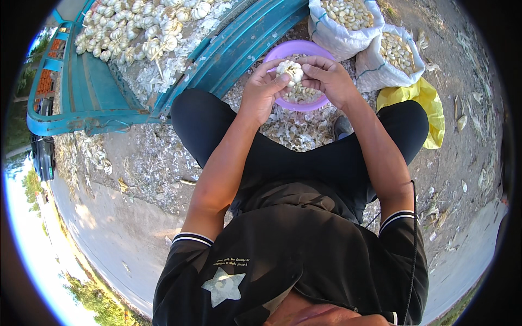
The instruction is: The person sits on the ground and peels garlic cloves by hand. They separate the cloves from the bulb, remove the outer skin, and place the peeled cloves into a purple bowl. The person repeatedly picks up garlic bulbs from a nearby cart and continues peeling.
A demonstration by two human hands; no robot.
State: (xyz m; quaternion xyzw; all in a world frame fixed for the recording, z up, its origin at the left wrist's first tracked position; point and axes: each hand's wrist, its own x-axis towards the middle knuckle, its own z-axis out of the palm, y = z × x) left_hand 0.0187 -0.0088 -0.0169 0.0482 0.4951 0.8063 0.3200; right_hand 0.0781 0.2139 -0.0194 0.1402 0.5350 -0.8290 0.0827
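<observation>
A white garlic bulb [290,71] is held up over a purple plastic basin [300,106], its cloves parted around an opening at the centre. My left hand [265,83] grips the bulb's left side, with the thumb laid across its lower front. At the bulb's right edge, the fingertips of my right hand [328,77] are pressed close together; whether they pinch a clove cannot be told. Loose garlic cloves [301,94] and bits of skin lie in the basin below, partly hidden by both hands.
A blue metal truck bed [98,87] at upper left carries a heap of garlic bulbs [130,30]. Two white woven sacks [340,42] of separated cloves stand beyond the basin, beside a yellow bag [433,108]. Garlic skins [301,130] litter the ground between my legs.
</observation>
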